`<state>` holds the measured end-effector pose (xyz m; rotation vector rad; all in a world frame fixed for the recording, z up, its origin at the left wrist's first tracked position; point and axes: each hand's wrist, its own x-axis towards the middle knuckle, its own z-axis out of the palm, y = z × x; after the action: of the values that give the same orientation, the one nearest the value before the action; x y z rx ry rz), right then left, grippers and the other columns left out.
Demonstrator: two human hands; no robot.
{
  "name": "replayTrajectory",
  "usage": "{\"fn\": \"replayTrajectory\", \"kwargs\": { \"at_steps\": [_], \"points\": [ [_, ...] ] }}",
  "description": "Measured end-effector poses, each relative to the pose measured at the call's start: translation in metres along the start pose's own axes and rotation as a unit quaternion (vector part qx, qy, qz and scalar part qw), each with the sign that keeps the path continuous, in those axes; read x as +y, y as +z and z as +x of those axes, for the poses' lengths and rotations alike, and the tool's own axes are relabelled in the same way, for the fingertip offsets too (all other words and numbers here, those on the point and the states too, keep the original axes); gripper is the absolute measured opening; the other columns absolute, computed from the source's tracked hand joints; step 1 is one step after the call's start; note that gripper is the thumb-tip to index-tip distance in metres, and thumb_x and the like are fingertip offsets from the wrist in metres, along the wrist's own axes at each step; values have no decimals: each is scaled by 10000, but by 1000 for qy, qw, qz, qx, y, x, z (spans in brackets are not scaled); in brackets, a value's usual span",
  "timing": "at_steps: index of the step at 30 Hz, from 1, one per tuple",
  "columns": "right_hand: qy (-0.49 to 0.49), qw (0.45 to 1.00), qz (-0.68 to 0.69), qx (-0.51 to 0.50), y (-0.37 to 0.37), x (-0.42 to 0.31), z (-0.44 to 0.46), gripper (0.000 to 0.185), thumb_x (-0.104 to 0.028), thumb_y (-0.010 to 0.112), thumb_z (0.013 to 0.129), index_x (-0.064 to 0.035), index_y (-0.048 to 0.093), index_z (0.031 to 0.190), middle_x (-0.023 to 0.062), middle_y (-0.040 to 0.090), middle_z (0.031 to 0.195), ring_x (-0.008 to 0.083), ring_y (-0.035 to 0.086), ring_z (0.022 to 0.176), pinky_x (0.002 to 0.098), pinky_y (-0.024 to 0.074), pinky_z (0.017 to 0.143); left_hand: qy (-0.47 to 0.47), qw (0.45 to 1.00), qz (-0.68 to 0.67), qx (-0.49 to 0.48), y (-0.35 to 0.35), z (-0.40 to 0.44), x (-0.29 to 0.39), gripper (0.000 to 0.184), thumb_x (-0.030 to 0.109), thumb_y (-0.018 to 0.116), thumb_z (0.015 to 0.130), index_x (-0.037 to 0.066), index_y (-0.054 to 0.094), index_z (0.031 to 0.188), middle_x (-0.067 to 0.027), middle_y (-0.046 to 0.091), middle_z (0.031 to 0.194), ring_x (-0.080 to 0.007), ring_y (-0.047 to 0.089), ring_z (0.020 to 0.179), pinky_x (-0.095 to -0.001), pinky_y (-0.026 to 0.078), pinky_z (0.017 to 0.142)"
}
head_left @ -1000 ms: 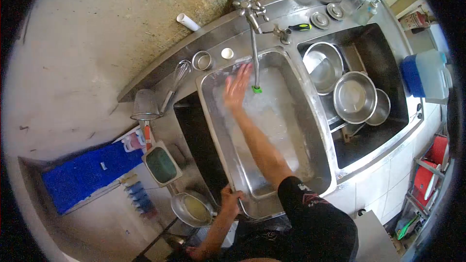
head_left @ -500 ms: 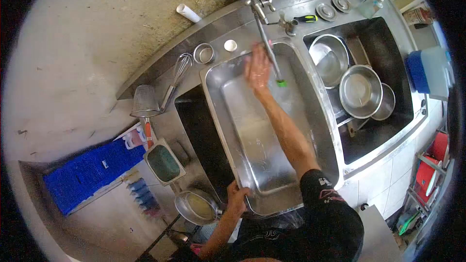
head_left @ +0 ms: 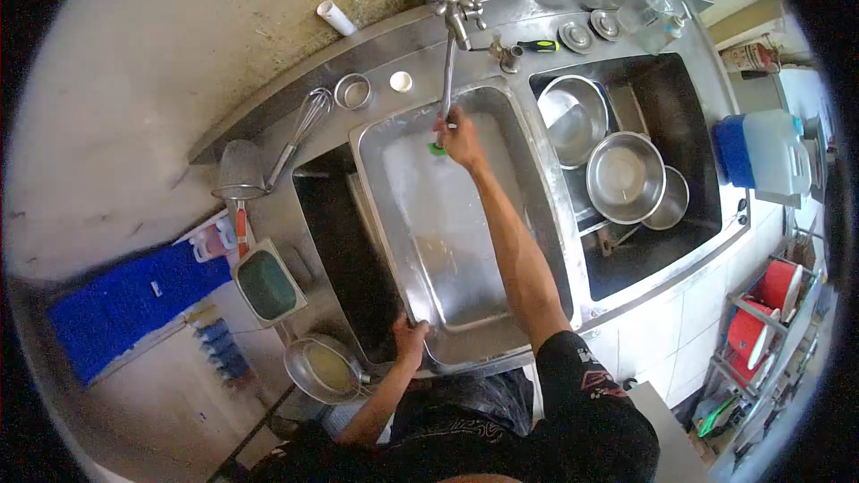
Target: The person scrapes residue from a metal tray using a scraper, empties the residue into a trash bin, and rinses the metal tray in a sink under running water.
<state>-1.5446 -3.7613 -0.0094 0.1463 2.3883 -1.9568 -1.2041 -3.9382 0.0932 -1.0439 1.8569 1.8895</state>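
Note:
A large deep steel pan (head_left: 474, 335) lies over the sink with whitish water in its bottom. Its near left corner is in the grip of my left hand (head_left: 410, 344), fingers closed over the rim. My right hand (head_left: 459, 139) is closed around the lower end of the faucet spout (head_left: 449, 76), just above the spout's green tip (head_left: 438, 149). That tip points down into the pan. Above it the faucet handles (head_left: 456, 2) stand at the wall.
Steel bowls (head_left: 626, 179) sit in the right basin. A whisk (head_left: 300, 139), strainer (head_left: 240, 170), small steel cup (head_left: 352, 91) and white cap (head_left: 401, 81) rest along the ledge. A pot (head_left: 324, 367) with yellowish liquid stands left; a blue-and-clear jug (head_left: 761, 154) stands right.
My right hand has gone from being open beside the spout to gripping its lower end, and the spout has swung left. My left hand stays on the pan's rim. The view has shifted.

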Motion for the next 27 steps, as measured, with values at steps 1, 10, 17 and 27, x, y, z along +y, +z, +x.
{"fn": "replayTrajectory", "kwargs": {
  "at_steps": [1,10,17,27],
  "points": [
    [-26,997,67,-13,-3,-18,-7,170,-90,527,828,12,417,907,158,556,846,223,577,609,308,474,526,75,996,53,16,-6,5,-32,188,50,598,693,8,562,873,-32,557,735,-121,529,634,-274,431,542],
    [-99,965,240,34,39,-113,-19,170,-82,460,880,-6,363,997,127,520,829,150,551,540,251,438,457,-27,999,-18,43,-22,-55,26,181,2,554,669,13,600,844,14,534,646,-70,472,559,-226,378,472],
    [-129,943,248,179,70,-145,-12,206,-130,445,892,14,332,988,143,493,884,206,603,618,287,520,547,9,999,32,11,-33,-54,31,185,-30,508,643,-20,611,795,-19,566,715,-87,505,656,-241,418,580],
    [-186,945,179,203,58,-137,-4,235,-158,418,903,19,302,1005,153,491,915,230,609,681,291,528,626,-57,996,-64,-5,-43,-61,77,235,-26,540,652,-27,623,872,-37,602,752,-84,529,611,-231,416,530]
  ]
}}
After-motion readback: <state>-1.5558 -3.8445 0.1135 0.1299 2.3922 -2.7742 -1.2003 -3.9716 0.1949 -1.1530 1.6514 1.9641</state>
